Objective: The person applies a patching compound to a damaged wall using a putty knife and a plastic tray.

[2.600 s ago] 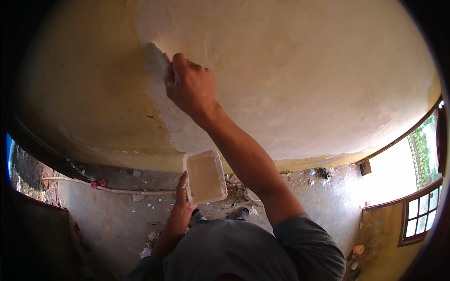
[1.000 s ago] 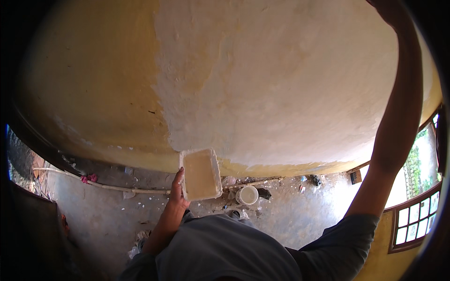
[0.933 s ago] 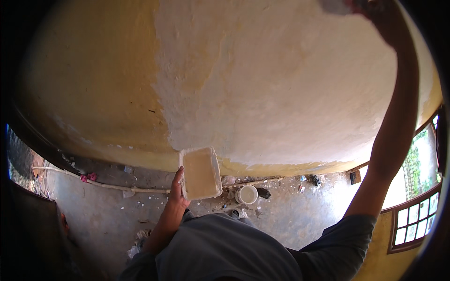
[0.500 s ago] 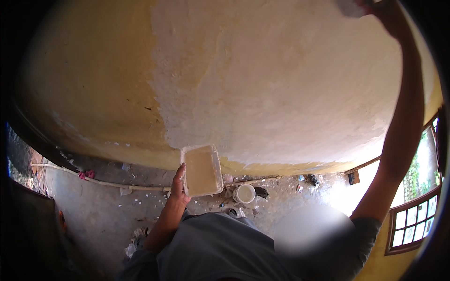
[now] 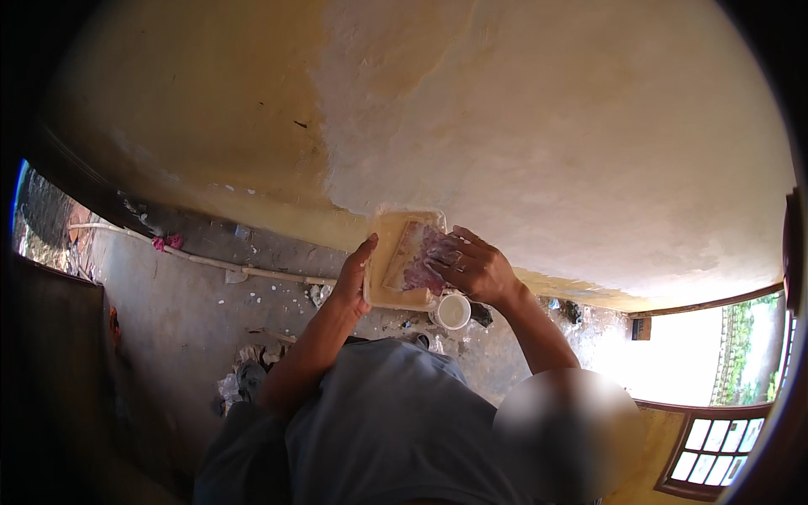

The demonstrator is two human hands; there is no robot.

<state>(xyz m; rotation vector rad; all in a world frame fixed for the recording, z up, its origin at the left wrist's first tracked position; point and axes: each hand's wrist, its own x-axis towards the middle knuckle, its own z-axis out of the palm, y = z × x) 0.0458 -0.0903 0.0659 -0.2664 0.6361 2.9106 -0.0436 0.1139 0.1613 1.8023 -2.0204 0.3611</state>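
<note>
My left hand [image 5: 353, 282] grips the left side of a shallow rectangular tub [image 5: 383, 240], its thumb up along the rim. Some cream-coloured mix coats the inside of the tub. My right hand [image 5: 478, 268] is closed on a flat spreader [image 5: 406, 257] smeared with purplish and whitish stains. The spreader's pale blade lies tilted inside the tub, and part of its grip is covered by my fingers. In front of both hands stands a wall [image 5: 547, 143], yellow on the left, with a paler coat over the middle and right.
Below the tub, a white bucket [image 5: 454, 311] stands on the spattered concrete floor [image 5: 168, 320]. A long pale pole [image 5: 273, 274] lies along the wall's foot, a pink cloth [image 5: 168, 241] on it. At right are a small box [image 5: 641, 328] and a paned window [image 5: 709, 446].
My right hand has come down from high on the wall at the upper right, bringing the spreader into the tub. The tub now appears slightly higher and farther right.
</note>
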